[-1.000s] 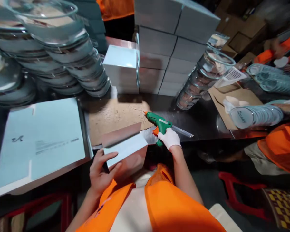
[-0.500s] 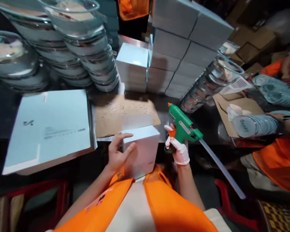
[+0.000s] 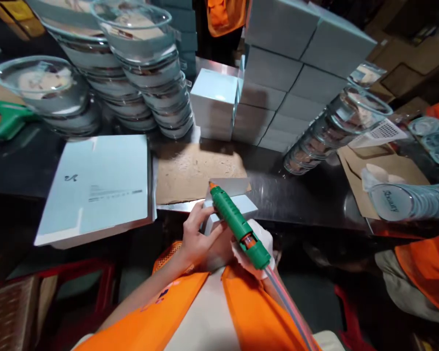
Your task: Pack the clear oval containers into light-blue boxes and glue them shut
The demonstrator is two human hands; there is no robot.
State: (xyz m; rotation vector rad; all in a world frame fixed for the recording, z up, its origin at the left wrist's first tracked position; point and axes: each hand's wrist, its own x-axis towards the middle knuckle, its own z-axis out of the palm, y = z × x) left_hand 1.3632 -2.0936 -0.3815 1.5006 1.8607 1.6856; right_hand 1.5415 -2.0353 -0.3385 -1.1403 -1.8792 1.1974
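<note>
My right hand (image 3: 254,246), in a white glove, grips a green glue gun (image 3: 237,225) with an orange tip and a clear glue stick trailing behind. The tip points at an open flap of a small pale blue box (image 3: 231,205). My bare left hand (image 3: 197,236) holds that box from the left side, close to my orange vest, at the near edge of the dark table (image 3: 289,195). Part of the box is hidden behind the gun and my hands.
A stack of flat unfolded pale blue cartons (image 3: 95,187) lies left. A brown cardboard sheet (image 3: 193,170) lies beyond the box. Stacked glass bowls (image 3: 142,73), finished boxes (image 3: 292,73), tilted bowls (image 3: 329,126), lids (image 3: 409,200), another green glue gun (image 3: 3,122). A person in orange (image 3: 428,268) sits right.
The flat carton has been folded into a box and held against my body. The glue gun swung from pointing left to lying over the box, tip at its flap.
</note>
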